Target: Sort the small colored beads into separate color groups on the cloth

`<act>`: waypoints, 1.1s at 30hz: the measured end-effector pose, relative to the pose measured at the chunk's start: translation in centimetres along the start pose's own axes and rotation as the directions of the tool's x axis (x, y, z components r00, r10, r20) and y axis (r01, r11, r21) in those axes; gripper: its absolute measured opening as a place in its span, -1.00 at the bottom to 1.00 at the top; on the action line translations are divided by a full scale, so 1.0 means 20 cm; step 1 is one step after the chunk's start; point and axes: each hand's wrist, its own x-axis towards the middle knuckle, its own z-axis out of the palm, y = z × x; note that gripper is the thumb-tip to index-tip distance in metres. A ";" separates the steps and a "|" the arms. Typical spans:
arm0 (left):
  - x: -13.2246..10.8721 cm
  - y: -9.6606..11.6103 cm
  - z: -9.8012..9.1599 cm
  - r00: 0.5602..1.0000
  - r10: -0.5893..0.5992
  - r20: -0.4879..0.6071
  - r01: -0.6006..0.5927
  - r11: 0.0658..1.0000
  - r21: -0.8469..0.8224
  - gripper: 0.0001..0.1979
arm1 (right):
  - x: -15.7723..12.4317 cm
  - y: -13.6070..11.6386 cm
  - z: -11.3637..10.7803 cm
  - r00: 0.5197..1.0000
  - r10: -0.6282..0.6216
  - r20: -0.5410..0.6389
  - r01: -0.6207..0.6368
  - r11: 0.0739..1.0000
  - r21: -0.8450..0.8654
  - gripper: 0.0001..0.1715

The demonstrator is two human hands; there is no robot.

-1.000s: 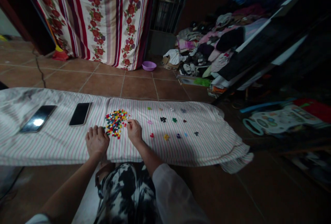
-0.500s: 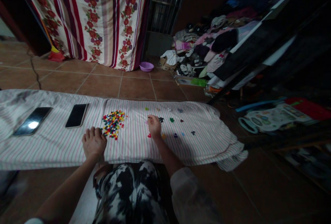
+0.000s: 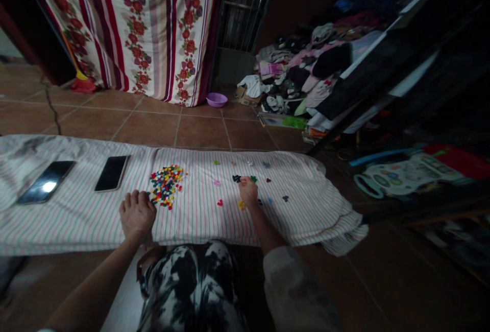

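A pile of small colourful pieces [image 3: 167, 185] lies on the striped cloth [image 3: 199, 224]. My left hand [image 3: 138, 213] rests palm down at the pile's near left edge, fingers slightly bent and a little apart. Fingertips pinched together, my right hand [image 3: 248, 190] is at a small black cluster [image 3: 236, 179]; whatever is in the pinch is too small to make out. Partly behind that hand is a green cluster [image 3: 253, 179]. Around it lie a yellow cluster [image 3: 241, 205], red pieces [image 3: 219, 203], a pink cluster [image 3: 217, 183] and several other small single-colour groups.
Two phones [image 3: 112, 173] [image 3: 48, 182] lie on the cloth left of the pile. Beyond the cloth-covered surface are a tiled floor, a purple basin [image 3: 216, 99], a floral curtain [image 3: 153, 30] and a heap of clothes [image 3: 302, 66]. A dark slanted frame stands at the right.
My right hand has moved right, from beside the pink cluster to the black one, uncovering the pink pieces. My left hand stays almost in place by the pile.
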 end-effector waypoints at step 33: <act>0.00 -0.01 0.04 1.000 -0.025 -0.010 0.024 0.999 -0.048 -0.63 | -0.29 -0.45 0.14 0.928 -0.359 0.105 0.327 0.915 0.235 -0.70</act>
